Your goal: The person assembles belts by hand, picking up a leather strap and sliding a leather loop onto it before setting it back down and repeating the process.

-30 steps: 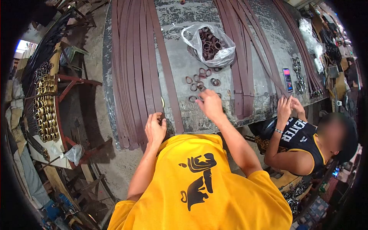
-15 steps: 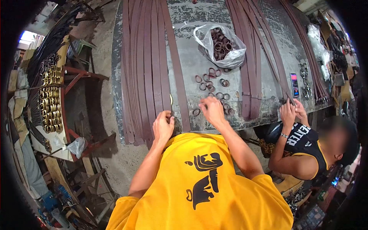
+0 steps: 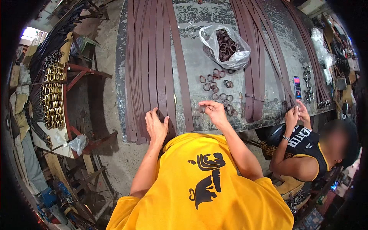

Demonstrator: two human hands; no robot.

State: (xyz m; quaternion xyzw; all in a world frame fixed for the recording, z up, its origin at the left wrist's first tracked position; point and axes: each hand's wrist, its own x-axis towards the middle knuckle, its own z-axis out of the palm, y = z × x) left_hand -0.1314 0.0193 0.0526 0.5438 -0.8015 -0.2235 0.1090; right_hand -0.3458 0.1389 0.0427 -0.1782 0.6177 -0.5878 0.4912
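My left hand (image 3: 155, 125) rests flat on the near ends of several brown leather belt straps (image 3: 153, 57) that run up the grey workbench (image 3: 195, 61). My right hand (image 3: 213, 112) pinches one small brown leather loop (image 3: 202, 109) between thumb and fingers, just above the bench's near edge. Several more loose loops (image 3: 216, 82) lie scattered on the bench beyond that hand. A clear plastic bag (image 3: 227, 46) full of the same loops sits farther back.
More strap bundles (image 3: 255, 57) lie to the right. A co-worker in a black jersey (image 3: 306, 142) sits at the right, both hands on straps beside a phone (image 3: 297, 86) and metal buckles (image 3: 308, 76). A rack of brass buckles (image 3: 51, 96) stands at left.
My right hand has drawn back from the scattered loops toward the near edge with one loop in its fingers. My left hand has settled flat onto the strap ends.
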